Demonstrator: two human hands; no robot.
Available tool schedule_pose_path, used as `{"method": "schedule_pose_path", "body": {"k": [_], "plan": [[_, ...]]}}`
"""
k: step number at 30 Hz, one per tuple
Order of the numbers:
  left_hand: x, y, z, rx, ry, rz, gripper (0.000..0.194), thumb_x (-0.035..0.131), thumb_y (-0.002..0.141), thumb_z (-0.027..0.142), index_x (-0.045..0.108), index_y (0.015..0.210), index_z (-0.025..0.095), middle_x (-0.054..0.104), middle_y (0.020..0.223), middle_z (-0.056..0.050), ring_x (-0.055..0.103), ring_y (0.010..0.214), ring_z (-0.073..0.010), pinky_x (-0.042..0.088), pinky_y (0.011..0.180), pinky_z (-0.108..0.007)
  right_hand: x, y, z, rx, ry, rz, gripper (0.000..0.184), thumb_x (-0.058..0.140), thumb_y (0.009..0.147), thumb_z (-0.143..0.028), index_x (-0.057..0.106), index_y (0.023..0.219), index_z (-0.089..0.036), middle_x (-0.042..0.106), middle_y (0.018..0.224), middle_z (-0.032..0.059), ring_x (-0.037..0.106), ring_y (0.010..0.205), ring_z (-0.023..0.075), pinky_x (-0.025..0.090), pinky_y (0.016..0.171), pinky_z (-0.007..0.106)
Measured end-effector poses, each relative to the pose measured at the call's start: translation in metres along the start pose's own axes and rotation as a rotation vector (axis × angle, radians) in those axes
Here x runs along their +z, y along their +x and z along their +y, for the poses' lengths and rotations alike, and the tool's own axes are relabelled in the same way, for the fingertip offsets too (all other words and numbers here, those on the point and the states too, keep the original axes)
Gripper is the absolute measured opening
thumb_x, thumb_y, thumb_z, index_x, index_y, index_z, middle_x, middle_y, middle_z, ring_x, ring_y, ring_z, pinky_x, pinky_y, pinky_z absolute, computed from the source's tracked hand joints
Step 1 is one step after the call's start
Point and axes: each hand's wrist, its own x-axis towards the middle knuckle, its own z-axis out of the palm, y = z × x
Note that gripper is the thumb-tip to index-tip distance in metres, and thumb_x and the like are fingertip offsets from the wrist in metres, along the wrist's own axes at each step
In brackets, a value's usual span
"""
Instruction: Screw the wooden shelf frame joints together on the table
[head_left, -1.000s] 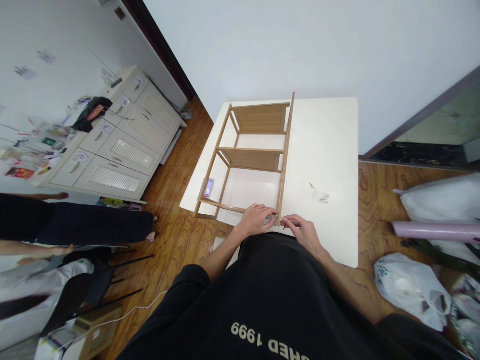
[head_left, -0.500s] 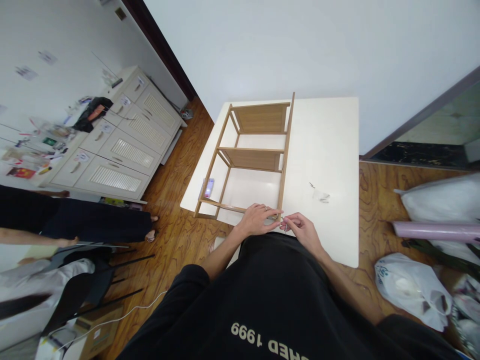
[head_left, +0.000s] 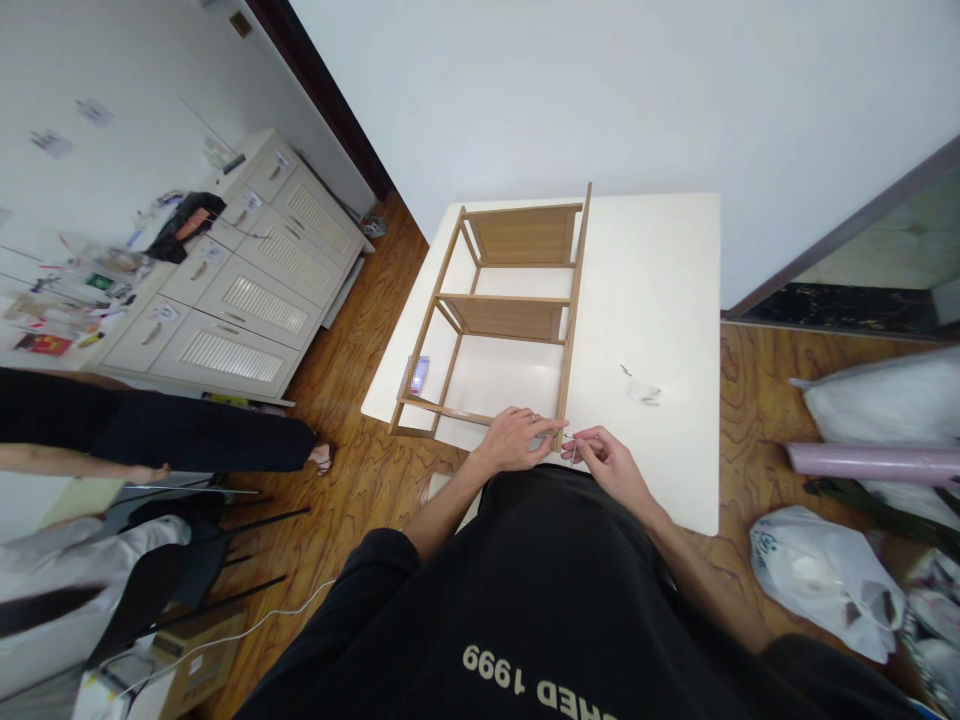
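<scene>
- While the left hand (head_left: 517, 440) grips the near corner of one wooden shelf frame (head_left: 510, 310), the right hand (head_left: 604, 458) pinches a small metal tool (head_left: 573, 446) beside that corner.
- Two shelf boards sit in the frame, which lies on one white table (head_left: 660, 300).
- One small clear bag (head_left: 643, 391) lies well apart to the right.

On the table (head_left: 660, 300), left half: shelf frame (head_left: 510, 315) lying on its side, reaching from far edge to near edge. At its near corner, left hand (head_left: 516, 438) on the frame, right hand (head_left: 604, 455) just beside. Right of the frame, small hardware (head_left: 643, 392). Left of the table, drawer cabinet (head_left: 240, 290); right, on the floor, bags (head_left: 817, 575).
</scene>
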Motion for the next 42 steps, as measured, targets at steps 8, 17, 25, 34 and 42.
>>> {"method": "schedule_pose_path", "body": {"k": [8,17,25,34,42], "plan": [[0.005,-0.001,-0.008,0.051,0.033,0.001,0.039,0.05,0.103,0.034,0.056,0.141,0.035,0.074,0.102,-0.001,0.066,0.098,-0.0167,0.046,0.09,-0.032,-0.007,-0.007,-0.001,-0.03,-0.05,-0.057,0.046,0.074,0.081,-0.059,0.064,0.106,-0.022,0.077,0.107,0.0114,0.074,0.096,0.025,0.059,0.094,0.046],[0.005,0.0,-0.009,0.05,0.051,-0.018,0.038,0.045,0.106,0.036,0.056,0.142,0.034,0.074,0.101,-0.001,0.064,0.094,-0.0154,0.044,0.085,-0.03,-0.01,-0.008,-0.005,-0.013,-0.096,-0.049,0.048,0.075,0.081,-0.052,0.071,0.119,-0.022,0.078,0.095,0.007,0.074,0.088,0.0233,0.059,0.096,0.047],[0.006,-0.001,-0.009,0.046,0.07,-0.006,0.037,0.045,0.106,0.036,0.057,0.141,0.033,0.074,0.099,-0.001,0.064,0.093,-0.0148,0.044,0.085,-0.029,-0.006,-0.013,0.002,0.033,-0.068,-0.008,0.057,0.075,0.08,-0.055,0.071,0.124,-0.019,0.077,0.091,0.0069,0.072,0.081,0.021,0.061,0.088,0.042],[0.007,-0.001,-0.012,0.058,0.067,0.004,0.037,0.044,0.107,0.036,0.056,0.142,0.035,0.073,0.097,0.0,0.063,0.092,-0.0151,0.044,0.085,-0.03,0.004,0.002,-0.001,0.266,0.281,0.079,0.038,0.081,0.075,-0.05,0.074,0.095,-0.019,0.077,0.086,0.01,0.073,0.07,0.0208,0.063,0.068,0.035],[0.009,-0.001,-0.014,0.047,0.071,-0.027,0.038,0.046,0.105,0.036,0.055,0.142,0.035,0.072,0.1,-0.002,0.064,0.093,-0.0151,0.046,0.085,-0.029,-0.001,-0.007,-0.004,0.099,0.061,-0.025,0.047,0.07,0.085,-0.053,0.073,0.119,-0.021,0.078,0.102,0.0098,0.075,0.091,0.0257,0.062,0.084,0.044]]}}
